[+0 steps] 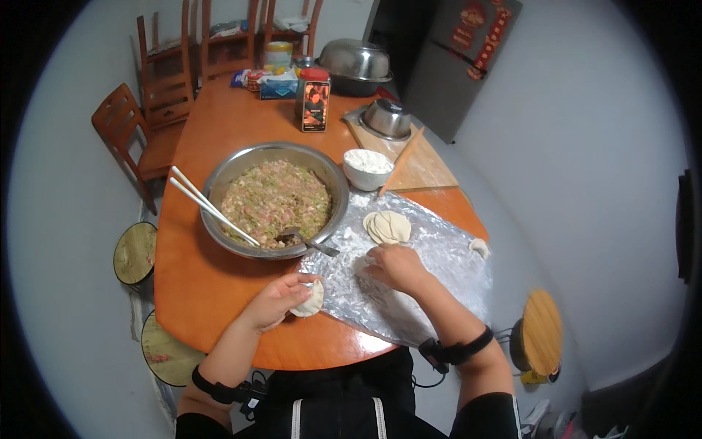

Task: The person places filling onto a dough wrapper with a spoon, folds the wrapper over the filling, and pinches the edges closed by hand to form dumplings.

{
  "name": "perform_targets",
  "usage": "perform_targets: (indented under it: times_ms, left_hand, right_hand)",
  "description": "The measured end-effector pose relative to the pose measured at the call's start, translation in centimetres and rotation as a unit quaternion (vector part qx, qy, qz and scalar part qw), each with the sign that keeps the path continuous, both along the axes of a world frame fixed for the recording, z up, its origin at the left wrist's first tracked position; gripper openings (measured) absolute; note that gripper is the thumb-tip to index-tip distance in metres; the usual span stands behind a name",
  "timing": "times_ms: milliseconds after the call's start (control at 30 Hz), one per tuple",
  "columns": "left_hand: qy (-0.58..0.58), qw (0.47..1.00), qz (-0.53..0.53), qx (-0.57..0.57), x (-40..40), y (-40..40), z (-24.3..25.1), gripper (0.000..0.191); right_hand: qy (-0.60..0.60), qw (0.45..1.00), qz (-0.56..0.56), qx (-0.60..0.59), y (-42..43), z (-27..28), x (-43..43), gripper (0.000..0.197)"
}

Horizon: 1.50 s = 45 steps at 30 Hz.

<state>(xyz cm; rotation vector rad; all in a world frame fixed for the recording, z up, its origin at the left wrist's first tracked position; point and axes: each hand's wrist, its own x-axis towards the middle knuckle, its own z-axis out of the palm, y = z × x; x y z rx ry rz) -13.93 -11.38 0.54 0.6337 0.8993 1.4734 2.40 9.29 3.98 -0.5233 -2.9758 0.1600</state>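
Observation:
My left hand (282,299) holds a folded dumpling (310,300) between thumb and fingers, above the table's near edge. Over a flour-dusted plastic sheet (439,274) is my right hand (397,267), fingers bent down toward the flour; whether anything is in them is hidden. Just beyond it lies a small pile of round dough wrappers (387,226). Further left stands a wide steel bowl (207,219) of minced filling (277,197). White chopsticks (203,200) and a metal spoon (315,244) rest in it. A single dumpling (479,248) sits at the sheet's right edge.
A bowl of flour (368,169) stands behind the wrappers, beside a rolling pin (403,159) on a wooden board (428,170). An upturned steel bowl (386,118) is on that board. A phone (315,107) leans on a jar. Stools (543,332) and chairs (123,120) surround the table.

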Motion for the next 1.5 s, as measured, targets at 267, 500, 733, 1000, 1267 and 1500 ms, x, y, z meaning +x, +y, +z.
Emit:
perform_targets:
  times_ms: [267,500,733,1000,1267,1500]
  left_hand:
    - [0.044,0.999,0.018,-0.015,0.4,0.0,0.2,0.032]
    - [0.091,0.995,0.032,-0.021,1.2,0.6,1.5,0.03]
    - [0.101,0.995,-0.001,-0.011,2.4,3.3,2.5,0.035]
    - [0.098,0.995,0.034,-0.007,2.9,4.4,1.8,0.032]
    - [0.1,0.995,-0.005,-0.004,2.7,3.8,2.2,0.03]
    - [0.112,0.993,-0.036,0.018,2.4,3.6,2.1,0.027]
  right_hand:
    - [-0.065,0.996,-0.055,-0.005,-0.5,1.3,0.1,0.018]
    - [-0.016,0.997,-0.043,-0.067,0.1,0.6,1.2,0.023]
    - [0.023,0.994,-0.035,-0.1,0.5,-0.5,1.8,0.027]
    - [0.045,0.985,-0.059,-0.155,0.5,0.2,2.5,0.014]
    - [0.118,0.867,-0.034,-0.484,-2.3,2.4,1.2,0.033]
    - [0.083,0.858,0.029,-0.507,-3.0,2.4,0.3,0.031]
